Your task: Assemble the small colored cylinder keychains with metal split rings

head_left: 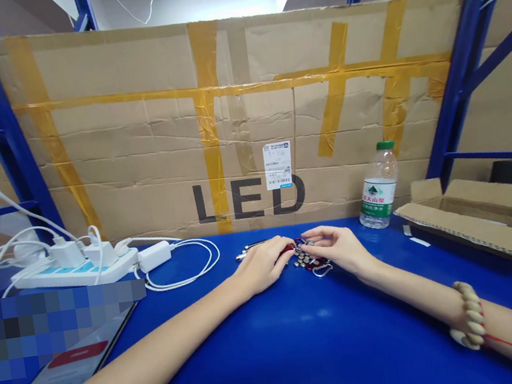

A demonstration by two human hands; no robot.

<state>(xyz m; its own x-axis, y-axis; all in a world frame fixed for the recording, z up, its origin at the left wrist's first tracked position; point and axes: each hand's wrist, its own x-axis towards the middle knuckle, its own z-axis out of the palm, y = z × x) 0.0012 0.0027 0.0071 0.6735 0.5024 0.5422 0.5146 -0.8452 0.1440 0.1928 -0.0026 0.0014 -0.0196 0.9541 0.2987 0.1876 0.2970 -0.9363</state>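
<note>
A small heap of shiny metal pieces [302,257], with red and blue bits among them, lies on the blue tabletop between my hands. My left hand [266,265] rests at the heap's left side, its fingers bent together around a small red piece [289,248] that is mostly covered. From the right, my right hand [340,249] reaches in with thumb and forefinger drawn close over the heap; what they pinch is too small to name. A silver carabiner [323,269] sits at the heap's near right edge. Slim metal, pen-like items [244,254] lie partly behind my left hand.
A white power strip [76,271] with plugs and looped cables stands at left, above a tablet [70,364]. A green-capped water bottle [378,190] and an open cardboard box [484,223] are at right. A large cardboard panel [137,158] closes off the back.
</note>
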